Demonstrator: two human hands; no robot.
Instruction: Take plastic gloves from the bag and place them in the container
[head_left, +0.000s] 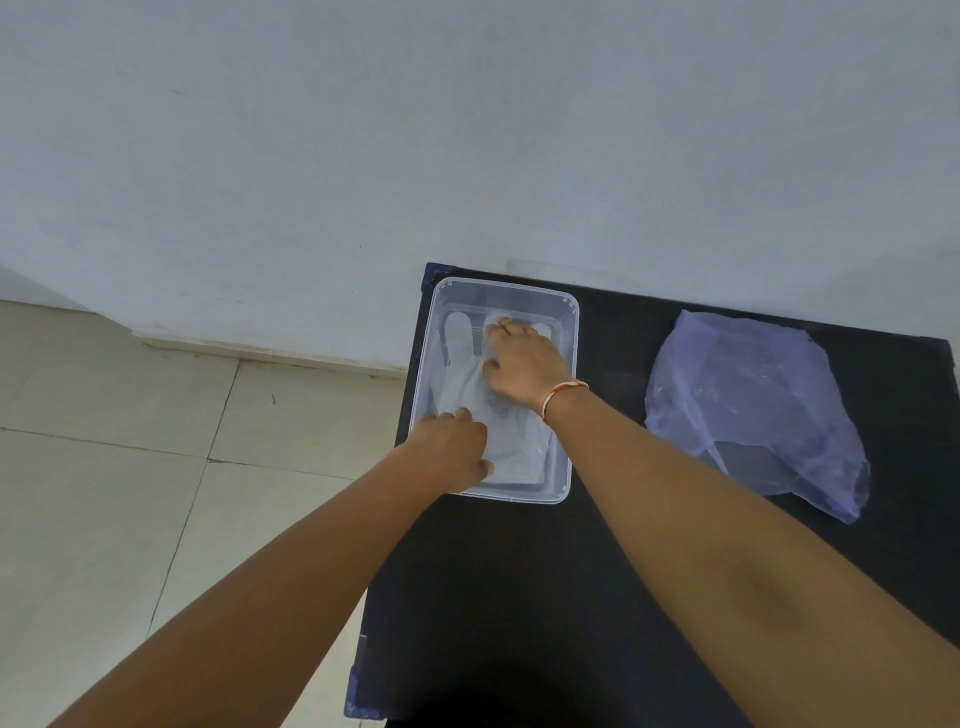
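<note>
While our two bare forearms reach out over the black counter (519, 597), our left hand (457, 451) rests with fingers spread flat on the near end of the plastic gloves (498, 415) lying inside the clear container (570, 332). Farther in, our right hand (524, 369), a thread band (563, 395) at its wrist, presses open-palmed on the gloves' far part. To the right, well apart, lies the crumpled bluish bag (753, 405).
</note>
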